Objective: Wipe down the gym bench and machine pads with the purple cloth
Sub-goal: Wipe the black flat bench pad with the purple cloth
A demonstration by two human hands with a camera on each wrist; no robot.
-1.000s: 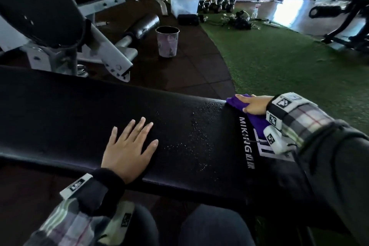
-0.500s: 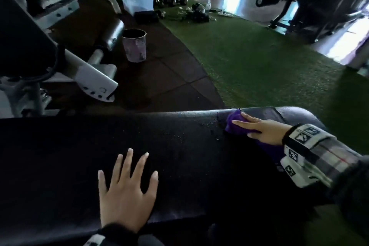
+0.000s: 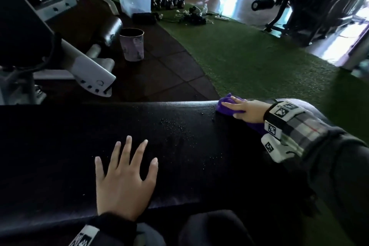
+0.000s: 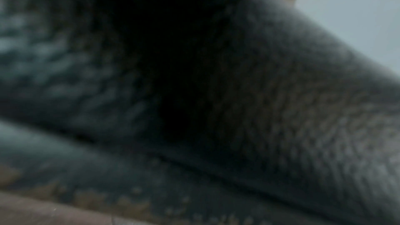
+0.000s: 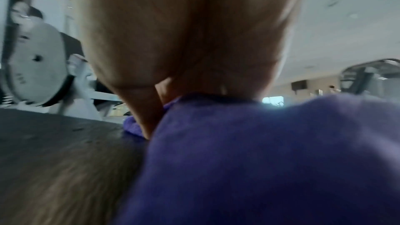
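The purple cloth [image 3: 227, 106] is lying bunched at the bench's [image 3: 60, 146] far edge under the right hand [image 3: 246, 110], whose straight fingers are pressing it flat, while droplets [image 3: 175, 126] are sitting leftward along the bench toward the flat, spread, empty left hand [image 3: 124, 181].

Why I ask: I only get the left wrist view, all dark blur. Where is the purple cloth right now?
Observer: The crumpled purple cloth lies at the far edge of the long black padded bench, under the right hand, whose straight fingers press on it.
Operator: And the left hand?
Observer: The left hand lies flat on the bench's near side, fingers spread, holding nothing.
Operator: Anything left to wipe?
Observer: Small droplets dot the pad between the two hands.
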